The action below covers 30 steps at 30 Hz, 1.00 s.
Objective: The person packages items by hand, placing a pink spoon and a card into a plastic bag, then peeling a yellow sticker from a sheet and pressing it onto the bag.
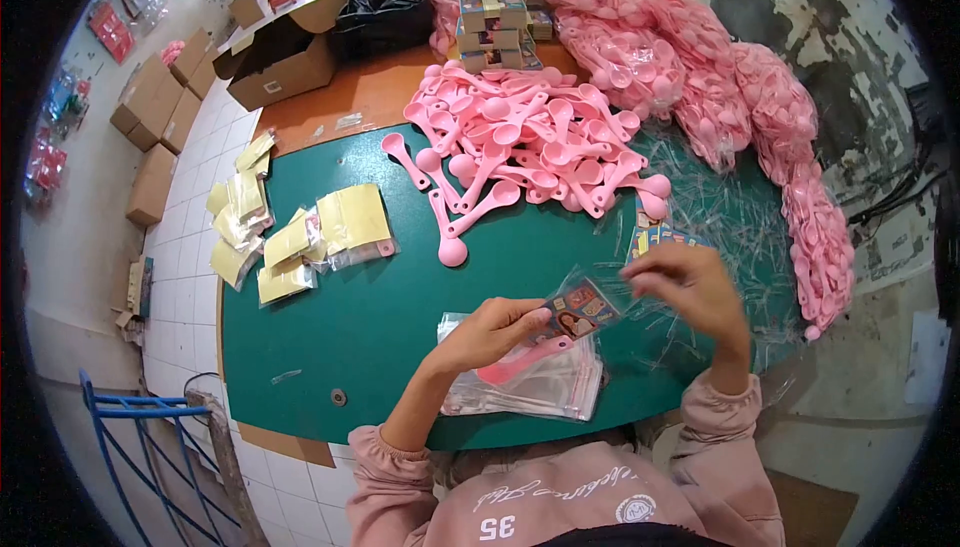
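Note:
My left hand [495, 332] is closed on a small printed card [578, 313] in a clear plastic sleeve, thumb on top. Beside the sleeve's right end is my right hand [685, 287], its fingers pinched together; what they hold, if anything, is too small to tell. Below the card, a pink spoon [520, 362] lies on a stack of clear plastic bags [570, 387] at the table's front edge. More printed cards [650, 235] lie just behind my right hand, partly hidden by it.
A heap of pink spoons [530, 137] covers the back of the green table [300, 347]. Packed bags with yellow cards [352, 217] lie at left. Clear plastic strips [740, 237] are scattered at right. Behind stand stacked card bundles [492, 17] and an open carton [285, 67].

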Available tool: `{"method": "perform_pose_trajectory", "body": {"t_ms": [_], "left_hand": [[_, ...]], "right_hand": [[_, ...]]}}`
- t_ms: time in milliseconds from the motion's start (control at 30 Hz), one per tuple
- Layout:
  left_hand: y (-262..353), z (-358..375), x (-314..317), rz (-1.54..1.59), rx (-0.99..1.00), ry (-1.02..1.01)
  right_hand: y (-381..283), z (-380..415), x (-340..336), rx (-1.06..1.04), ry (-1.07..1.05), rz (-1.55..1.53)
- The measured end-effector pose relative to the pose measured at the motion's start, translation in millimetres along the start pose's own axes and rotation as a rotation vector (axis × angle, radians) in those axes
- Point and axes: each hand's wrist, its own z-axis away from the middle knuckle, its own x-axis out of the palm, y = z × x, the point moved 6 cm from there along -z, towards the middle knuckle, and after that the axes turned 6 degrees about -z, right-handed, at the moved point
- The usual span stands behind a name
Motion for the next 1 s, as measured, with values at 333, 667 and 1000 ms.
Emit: {"method": "perform_pose_trajectory", "body": {"t_ms": [333, 667, 1000], "left_hand": [[11, 3, 5, -0.216, 0.039, -0.014], [27, 22, 0, -0.402, -0.044, -0.08], [14, 55, -9, -0.11, -0.057, 0.092]], "right_hand": [[-14, -8, 57, -0.204, -0.353, 0.049], [13, 1, 61, -0.049, -0.347, -0.048], [28, 6, 55, 0.186, -0.314, -0.388]]}}
